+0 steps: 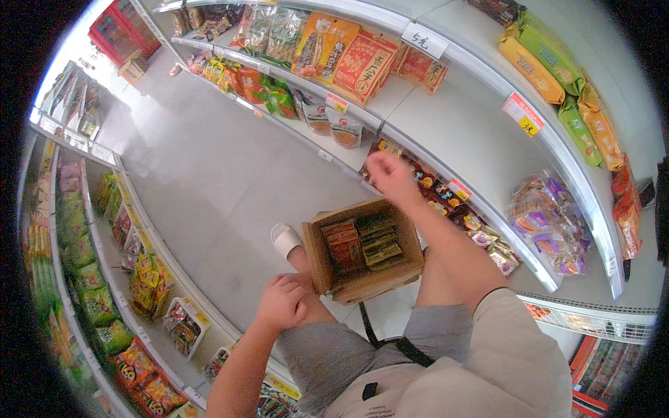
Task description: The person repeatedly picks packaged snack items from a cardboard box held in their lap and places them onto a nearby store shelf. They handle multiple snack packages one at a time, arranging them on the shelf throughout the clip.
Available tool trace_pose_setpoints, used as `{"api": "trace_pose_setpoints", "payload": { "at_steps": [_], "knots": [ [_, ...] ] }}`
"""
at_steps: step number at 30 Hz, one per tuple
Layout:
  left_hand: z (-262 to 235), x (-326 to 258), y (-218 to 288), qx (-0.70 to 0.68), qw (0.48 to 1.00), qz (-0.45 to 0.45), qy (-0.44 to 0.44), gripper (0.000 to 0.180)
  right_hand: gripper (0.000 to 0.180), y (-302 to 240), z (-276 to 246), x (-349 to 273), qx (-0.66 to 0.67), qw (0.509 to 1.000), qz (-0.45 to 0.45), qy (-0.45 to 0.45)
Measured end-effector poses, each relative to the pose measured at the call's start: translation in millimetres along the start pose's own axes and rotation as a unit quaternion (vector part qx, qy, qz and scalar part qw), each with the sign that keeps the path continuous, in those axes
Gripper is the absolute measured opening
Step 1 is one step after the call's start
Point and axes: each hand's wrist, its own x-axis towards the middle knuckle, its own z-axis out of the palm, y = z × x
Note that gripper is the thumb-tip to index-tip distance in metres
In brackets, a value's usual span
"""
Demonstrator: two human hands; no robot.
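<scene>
A cardboard box [317, 275] stands open between my knees, holding upright red packets [343, 245] on its left and yellow-green packets [380, 244] on its right. My right hand [391, 174] reaches past the box to the lower shelf, over the far end of a row of dark brown packets [433, 187]. Its fingers look bent, but blur hides whether anything is in them. Loosely curled, my left hand [282, 303] rests at my left knee beside the box, with nothing visible in it.
Snack shelves [481, 146] run along the right, with green and yellow packs [550, 63] and clear bags of wrapped snacks [548, 226]. Another shelf row with green bags [101, 306] lines the left. A grey floor aisle [202, 160] leads away to a red cabinet [122, 35].
</scene>
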Motion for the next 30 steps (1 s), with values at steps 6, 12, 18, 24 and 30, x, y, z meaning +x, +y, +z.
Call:
{"api": "trace_pose_setpoints", "payload": {
  "at_steps": [6, 12, 18, 24, 30],
  "knots": [
    [-4.7, 7.7, 2.4, 0.020, 1.000, 0.013, 0.001, 0.029, 0.026, -4.5, -150.5, 112.0, -0.065, 0.977, 0.019, 0.200],
    [-17.3, 10.0, 2.6, 0.032, 0.999, 0.013, -0.011, 0.026, 0.064, 40.0, -207.9, 204.7, -0.060, 0.957, 0.109, 0.261],
    [-23.1, 28.9, 1.2, 0.031, 0.999, 0.027, -0.031, 0.025, 0.080, 73.5, -238.9, 247.0, 0.098, 0.967, 0.117, 0.205],
    [-22.4, 43.8, 4.2, 0.039, 0.998, 0.030, -0.046, 0.024, 0.068, 77.6, -240.6, 267.8, 0.053, 0.940, 0.187, 0.279],
    [-20.0, 35.1, 11.3, 0.040, 0.998, 0.006, -0.048, 0.025, 0.060, 42.3, -205.5, 218.0, 0.148, 0.944, 0.122, 0.267]
  ]
}}
